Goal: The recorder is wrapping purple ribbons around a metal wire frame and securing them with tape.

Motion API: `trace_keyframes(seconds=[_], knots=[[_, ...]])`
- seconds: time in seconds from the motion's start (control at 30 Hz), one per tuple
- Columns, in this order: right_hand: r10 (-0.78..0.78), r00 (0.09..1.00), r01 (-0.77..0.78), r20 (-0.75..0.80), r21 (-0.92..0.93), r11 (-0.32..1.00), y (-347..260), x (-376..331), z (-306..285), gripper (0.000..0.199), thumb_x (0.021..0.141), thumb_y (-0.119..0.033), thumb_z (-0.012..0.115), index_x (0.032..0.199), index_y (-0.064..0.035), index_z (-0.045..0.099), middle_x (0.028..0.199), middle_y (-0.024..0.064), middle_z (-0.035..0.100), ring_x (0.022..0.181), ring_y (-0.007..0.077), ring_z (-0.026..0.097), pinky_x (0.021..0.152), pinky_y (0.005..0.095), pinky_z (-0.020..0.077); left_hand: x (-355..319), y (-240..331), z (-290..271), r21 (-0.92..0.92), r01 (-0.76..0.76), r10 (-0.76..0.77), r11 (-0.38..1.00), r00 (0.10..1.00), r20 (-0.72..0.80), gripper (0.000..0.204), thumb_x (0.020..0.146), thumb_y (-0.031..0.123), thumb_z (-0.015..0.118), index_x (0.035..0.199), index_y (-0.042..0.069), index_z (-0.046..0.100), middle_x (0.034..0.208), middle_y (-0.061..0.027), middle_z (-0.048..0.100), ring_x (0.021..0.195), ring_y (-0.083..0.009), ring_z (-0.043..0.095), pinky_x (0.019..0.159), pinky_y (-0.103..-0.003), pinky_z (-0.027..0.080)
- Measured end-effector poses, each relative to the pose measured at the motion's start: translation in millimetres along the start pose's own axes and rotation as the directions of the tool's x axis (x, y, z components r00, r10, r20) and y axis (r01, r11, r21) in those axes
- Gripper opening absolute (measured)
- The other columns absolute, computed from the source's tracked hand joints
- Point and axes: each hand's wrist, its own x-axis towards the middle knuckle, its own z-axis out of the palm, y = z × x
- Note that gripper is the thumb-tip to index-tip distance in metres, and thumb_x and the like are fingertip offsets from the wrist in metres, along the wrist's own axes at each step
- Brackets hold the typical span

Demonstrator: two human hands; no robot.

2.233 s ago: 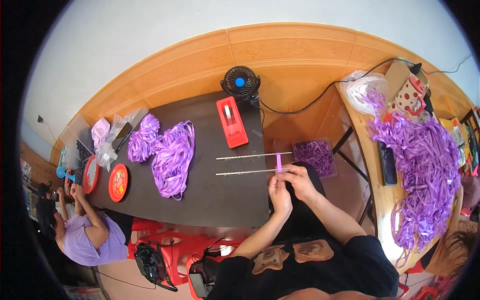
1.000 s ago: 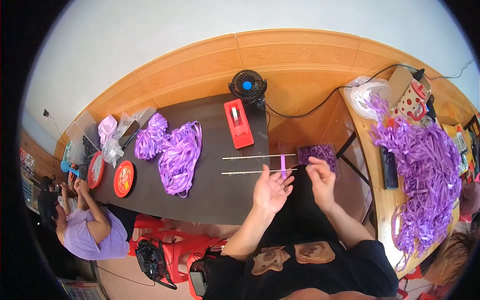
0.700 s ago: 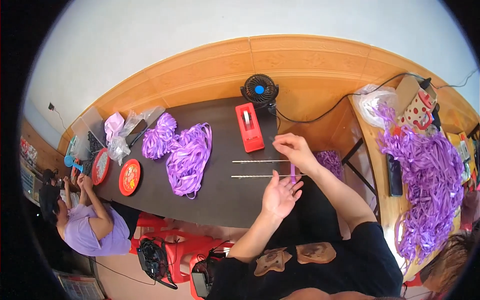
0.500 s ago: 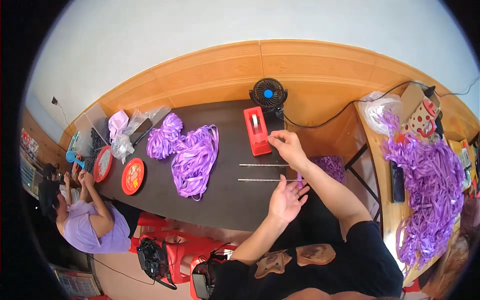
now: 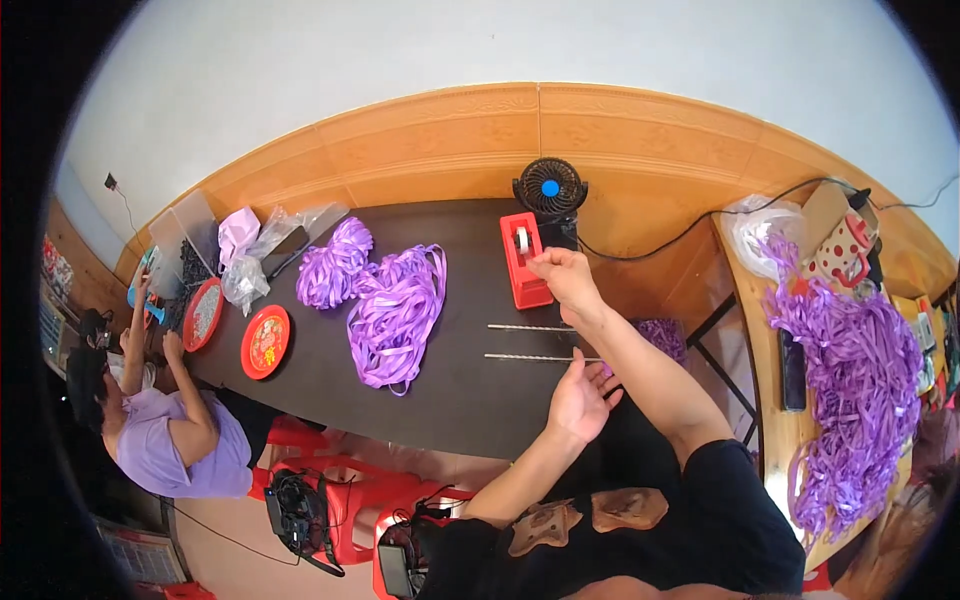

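Just in front of the red tape dispenser, my right hand is closed in a pinch by the tape roll. Any tape between its fingertips is too small to make out. Palm up at the table's right edge, my left hand has its fingers apart, with the thumb by the nearer thin metal rod. A bit of purple ribbon shows at its fingertips. Parallel to that rod lies a farther thin metal rod, whose right end is hidden behind my right wrist.
Purple ribbon bundles lie on the dark table. Two red plates hold small pieces. A black fan stands behind the dispenser. More ribbon heaps on the wooden side table. A co-worker sits at the left.
My right hand has moved slightly left and up, closer to the tape roll. My left hand stays by the rod. The co-worker's one hand has risen, apart from the other. The view has shifted slightly.
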Motion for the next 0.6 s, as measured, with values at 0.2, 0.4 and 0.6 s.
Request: trace_keyframes(seconds=[0.2,0.4,0.6], knots=[[0.023,0.998,-0.021,0.063,-0.037,0.999,-9.3,-30.9,-5.0,0.013,0.082,-0.002,0.061,0.070,-0.0028,0.059,0.080,0.0015,0.061,0.076,0.0065,0.054,0.069,0.0219,0.0397,-3.1,1.0,2.6,0.021,-0.002,0.001,1.000,0.999,0.054,0.053,0.090,0.056,0.044,0.108,0.007,0.050,0.106,-0.0037,0.051,0.101,-0.0193,0.047,0.090,-0.035,0.034],[-0.073,0.997,0.071,-0.005,-0.183,0.980,8.8,-46.7,-8.0,0.016,0.079,-0.010,0.067,0.068,0.0021,0.063,0.073,0.0041,0.060,0.070,0.0107,0.053,0.062,0.0288,0.0413,-4.6,-2.1,2.5,0.009,-0.093,0.093,0.996,0.994,0.064,0.040,0.095,0.049,0.039,0.115,0.016,0.050,0.110,0.0012,0.052,0.101,-0.0152,0.048,0.089,-0.036,0.036],[-0.254,0.965,0.186,-0.071,-0.500,0.846,31.4,-37.7,-15.3,0.010,0.074,-0.010,0.069,0.073,0.0000,0.067,0.104,0.0188,0.059,0.108,0.0280,0.052,0.088,0.0362,0.0398,-4.1,-0.3,6.9,-0.061,-0.058,0.060,0.996,0.998,0.015,0.036,0.097,0.041,0.038,0.111,0.010,0.050,0.102,-0.0030,0.054,0.093,-0.0173,0.051,0.080,-0.031,0.040]])
